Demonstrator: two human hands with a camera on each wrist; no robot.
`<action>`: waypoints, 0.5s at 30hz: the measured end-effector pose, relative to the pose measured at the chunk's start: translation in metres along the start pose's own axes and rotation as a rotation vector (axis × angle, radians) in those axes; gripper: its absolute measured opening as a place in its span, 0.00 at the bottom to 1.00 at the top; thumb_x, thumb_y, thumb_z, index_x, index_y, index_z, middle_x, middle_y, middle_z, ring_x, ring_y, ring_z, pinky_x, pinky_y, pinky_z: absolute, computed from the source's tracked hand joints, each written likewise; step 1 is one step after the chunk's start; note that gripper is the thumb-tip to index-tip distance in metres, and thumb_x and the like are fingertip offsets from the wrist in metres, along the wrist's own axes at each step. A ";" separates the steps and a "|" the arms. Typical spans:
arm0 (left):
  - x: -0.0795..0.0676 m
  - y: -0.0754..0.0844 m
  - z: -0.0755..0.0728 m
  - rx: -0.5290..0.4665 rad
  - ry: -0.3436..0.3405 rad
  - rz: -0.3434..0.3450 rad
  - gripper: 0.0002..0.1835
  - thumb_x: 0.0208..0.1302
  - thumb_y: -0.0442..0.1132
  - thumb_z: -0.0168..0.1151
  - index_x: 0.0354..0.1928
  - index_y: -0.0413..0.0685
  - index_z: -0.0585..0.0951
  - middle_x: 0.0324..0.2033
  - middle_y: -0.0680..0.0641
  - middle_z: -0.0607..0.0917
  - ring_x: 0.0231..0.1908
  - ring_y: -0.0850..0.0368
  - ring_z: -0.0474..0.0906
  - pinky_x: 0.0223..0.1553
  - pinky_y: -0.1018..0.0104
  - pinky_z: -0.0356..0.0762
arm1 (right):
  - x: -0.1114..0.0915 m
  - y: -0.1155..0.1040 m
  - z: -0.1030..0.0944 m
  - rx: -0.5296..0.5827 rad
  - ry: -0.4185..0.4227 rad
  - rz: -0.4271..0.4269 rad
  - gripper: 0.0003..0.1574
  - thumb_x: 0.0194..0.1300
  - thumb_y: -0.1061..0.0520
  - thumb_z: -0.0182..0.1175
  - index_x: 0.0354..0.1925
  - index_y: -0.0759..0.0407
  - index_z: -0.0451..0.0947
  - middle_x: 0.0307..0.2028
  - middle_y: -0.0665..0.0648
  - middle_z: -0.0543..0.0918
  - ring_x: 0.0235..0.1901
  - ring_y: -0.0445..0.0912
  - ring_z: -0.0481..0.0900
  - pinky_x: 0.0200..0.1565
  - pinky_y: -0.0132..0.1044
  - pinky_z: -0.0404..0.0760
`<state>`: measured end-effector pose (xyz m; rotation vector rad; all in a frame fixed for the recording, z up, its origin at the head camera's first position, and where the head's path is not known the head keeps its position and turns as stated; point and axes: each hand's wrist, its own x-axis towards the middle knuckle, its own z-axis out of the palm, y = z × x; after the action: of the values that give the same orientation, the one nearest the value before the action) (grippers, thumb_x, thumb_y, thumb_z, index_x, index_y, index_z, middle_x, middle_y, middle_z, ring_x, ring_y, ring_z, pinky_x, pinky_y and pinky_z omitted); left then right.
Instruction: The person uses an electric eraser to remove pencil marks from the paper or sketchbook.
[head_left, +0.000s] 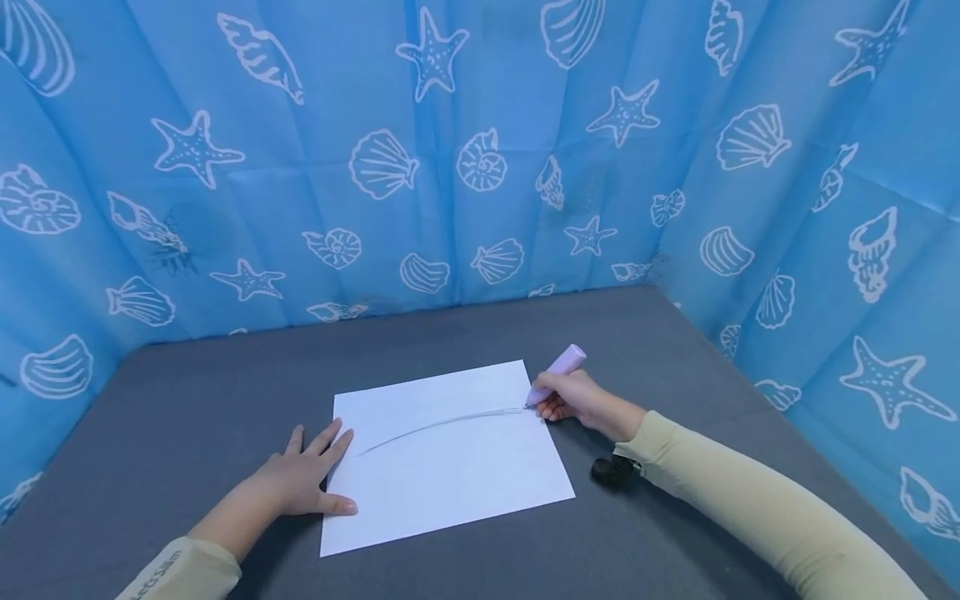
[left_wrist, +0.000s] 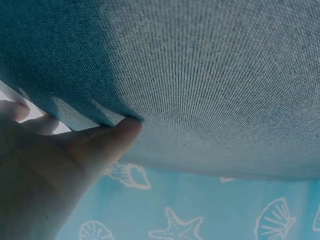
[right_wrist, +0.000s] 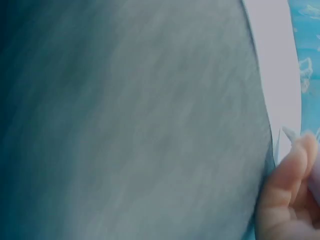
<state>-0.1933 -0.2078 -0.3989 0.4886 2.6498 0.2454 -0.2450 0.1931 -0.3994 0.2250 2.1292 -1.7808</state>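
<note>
Sleeve lettering [head_left: 156, 575] is blurred; left hand [head_left: 302, 479] splays partly on paper [head_left: 450, 492], right hand [head_left: 576, 400] grips lilac pen [head_left: 562, 364].

A blue curtain [head_left: 517, 212] with white shells [head_left: 382, 165] and starfish [head_left: 433, 57] hangs behind 1 grey cloth-covered table [head_left: 465, 571].

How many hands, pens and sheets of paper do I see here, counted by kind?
Hands: 2, the left hand and the right hand
Lilac pen: 1
White sheet of paper: 1
Total: 4
</note>
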 end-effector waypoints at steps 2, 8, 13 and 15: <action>0.000 0.000 0.000 0.003 0.003 0.003 0.62 0.44 0.72 0.67 0.74 0.40 0.56 0.73 0.33 0.49 0.65 0.14 0.38 0.51 0.19 0.52 | 0.000 0.000 0.000 0.044 0.006 -0.003 0.15 0.65 0.58 0.53 0.36 0.72 0.74 0.17 0.54 0.77 0.16 0.39 0.74 0.23 0.29 0.75; 0.000 0.001 -0.002 0.005 0.006 0.012 0.61 0.46 0.70 0.68 0.74 0.40 0.56 0.73 0.32 0.49 0.65 0.14 0.38 0.51 0.19 0.51 | 0.000 0.000 0.000 0.097 -0.010 -0.002 0.15 0.64 0.62 0.54 0.41 0.76 0.74 0.19 0.56 0.80 0.18 0.41 0.78 0.26 0.30 0.80; -0.001 0.002 -0.003 0.007 0.007 0.009 0.60 0.47 0.70 0.68 0.74 0.40 0.56 0.73 0.32 0.49 0.65 0.14 0.38 0.52 0.19 0.50 | 0.001 -0.001 0.002 0.052 0.023 0.012 0.15 0.61 0.62 0.56 0.40 0.76 0.75 0.19 0.56 0.80 0.18 0.40 0.77 0.25 0.29 0.79; -0.001 0.001 -0.003 0.007 0.003 0.005 0.61 0.46 0.70 0.67 0.74 0.41 0.56 0.73 0.33 0.49 0.65 0.14 0.38 0.52 0.19 0.50 | 0.001 -0.001 0.003 0.034 0.038 0.018 0.14 0.61 0.62 0.56 0.39 0.75 0.75 0.18 0.56 0.79 0.17 0.40 0.76 0.24 0.29 0.78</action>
<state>-0.1934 -0.2071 -0.3959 0.4972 2.6532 0.2385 -0.2459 0.1903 -0.3992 0.2880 2.1170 -1.8178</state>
